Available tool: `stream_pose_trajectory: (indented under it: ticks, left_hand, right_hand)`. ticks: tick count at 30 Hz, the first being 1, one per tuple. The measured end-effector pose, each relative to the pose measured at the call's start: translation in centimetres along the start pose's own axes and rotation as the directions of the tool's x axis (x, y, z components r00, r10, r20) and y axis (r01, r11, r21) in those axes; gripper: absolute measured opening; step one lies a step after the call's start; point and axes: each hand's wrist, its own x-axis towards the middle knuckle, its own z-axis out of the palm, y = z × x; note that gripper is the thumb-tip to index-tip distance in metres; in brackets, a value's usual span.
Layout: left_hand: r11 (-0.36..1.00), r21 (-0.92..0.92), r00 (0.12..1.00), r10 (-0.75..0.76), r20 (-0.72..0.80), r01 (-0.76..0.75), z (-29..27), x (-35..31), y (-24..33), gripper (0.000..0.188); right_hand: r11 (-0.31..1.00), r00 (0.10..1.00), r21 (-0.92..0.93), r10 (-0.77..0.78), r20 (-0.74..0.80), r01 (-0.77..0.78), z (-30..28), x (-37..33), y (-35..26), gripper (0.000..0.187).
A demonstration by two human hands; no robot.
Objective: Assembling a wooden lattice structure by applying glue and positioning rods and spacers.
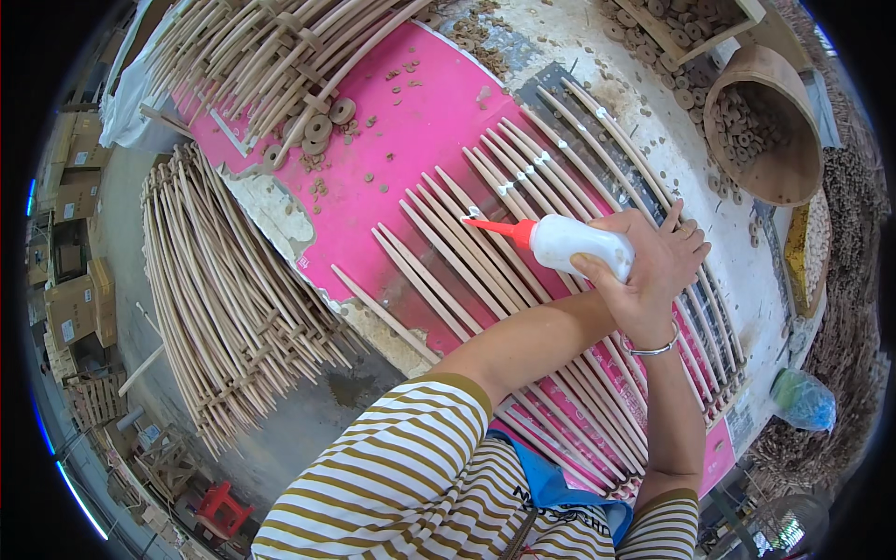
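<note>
The step in hand looks like dabbing a white substance, probably glue, onto the tapered wooden sticks (457,264) laid side by side over a pink sheet (439,121). The right hand (646,280) wraps around a white squeeze bottle (579,247), thumb pressed along its near side, the other fingers mostly hidden; its red nozzle (499,229) points left, the tip beside a white dab (473,212) near a stick's upper end. The left forearm crosses at the right wrist, and the left hand (689,245) seems to lie beyond it, fingertips slightly spread over the right-hand sticks (whether they pinch anything, one cannot tell, since the hands overlap). Several sticks farther right carry similar dabs, while those at the left show none, so the next move likely calls for careful aim and a light squeeze.
</note>
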Motion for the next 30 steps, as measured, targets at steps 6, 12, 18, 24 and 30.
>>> stream_pose_trajectory:
  ticks: [6, 12, 18, 24, 30]
  left_hand:
    - [0.999, -0.032, 0.998, 0.024, -0.062, -0.026, 1.2, 0.4, 0.0, 0.057]
    - [1.000, 0.006, 0.998, -0.002, -0.065, 0.002, 0.5, -0.6, -0.5, 0.054]
    - [1.000, 0.019, 1.000, 0.004, 0.005, -0.004, -0.3, 0.0, 0.3, 0.053]
    - [1.000, 0.015, 1.000, -0.003, -0.029, 0.003, 0.5, -0.1, -0.2, 0.053]
    - [0.999, 0.038, 0.999, -0.003, -0.046, 0.005, 0.3, -0.3, -0.1, 0.049]
  right_hand:
    - [0.997, 0.999, -0.061, -0.039, 0.009, 0.039, -1.0, 0.0, -0.7, 0.042]
    - [1.000, 0.999, 0.020, -0.016, 0.036, 0.015, 0.7, 0.3, -0.6, 0.041]
    - [1.000, 0.998, 0.005, -0.012, 0.062, 0.012, 0.1, 0.0, -0.7, 0.038]
    - [1.000, 0.996, -0.014, -0.026, 0.089, 0.028, -0.5, -0.1, -1.1, 0.036]
    - [0.999, 0.998, 0.029, -0.019, 0.058, 0.018, 0.7, 0.1, -1.2, 0.039]
